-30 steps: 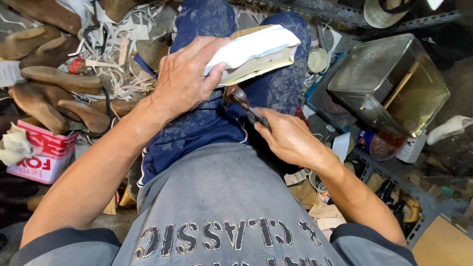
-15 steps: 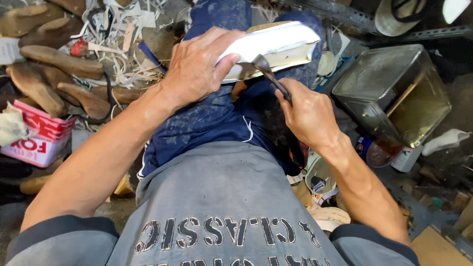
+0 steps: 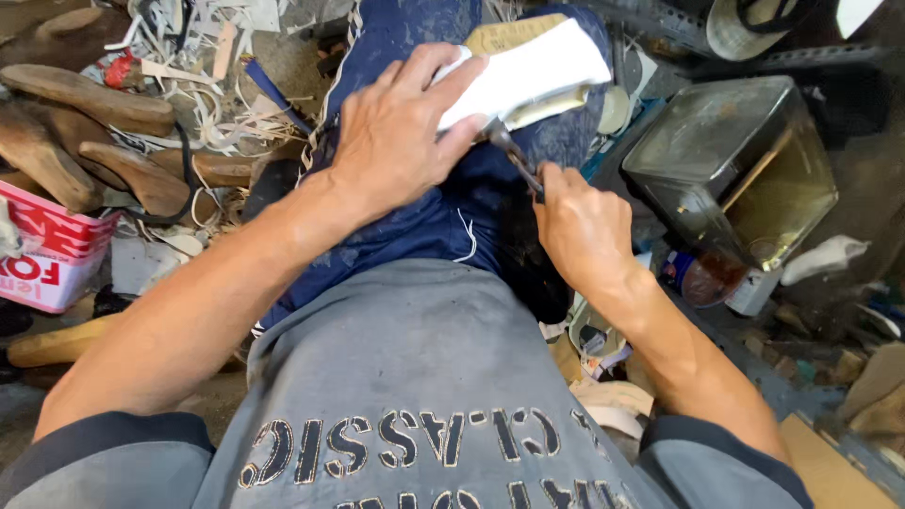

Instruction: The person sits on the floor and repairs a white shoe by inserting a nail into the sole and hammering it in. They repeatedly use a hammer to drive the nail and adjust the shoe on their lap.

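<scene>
1. Cluttered workshop floor (image 3: 283,71) is being shown around a seated person, with white scraps and strips scattered across it.
2. A white-covered shoe form (image 3: 528,80) is being rested on the person's lap, over the dark blue trousers (image 3: 424,217), with a tan sole edge showing along its far and lower sides.
3. The shoe form is being pressed down by the left hand (image 3: 396,141); its grip is being kept closed over the near end, with the fingers laid across the white covering.
4. A dark metal tool (image 3: 514,155) is being held by the right hand (image 3: 580,231), whose grip is being kept fully closed around the handle.
5. The tool's tip is being set against the lower edge of the shoe form, just beside the left fingertips; whether it is a plier or a knife cannot be told.
6. Several brown wooden shoe lasts (image 3: 90,99) are being seen lying on the floor to the left, well apart from the hands.
7. A red and white carton (image 3: 42,259) is being seen below the lasts, at the left edge.
8. A square metal tin (image 3: 731,170) holding yellowish liquid is being seen to the right, near the right hand but apart from it.
9. A grey shirt (image 3: 405,377) is being seen in the foreground.
</scene>
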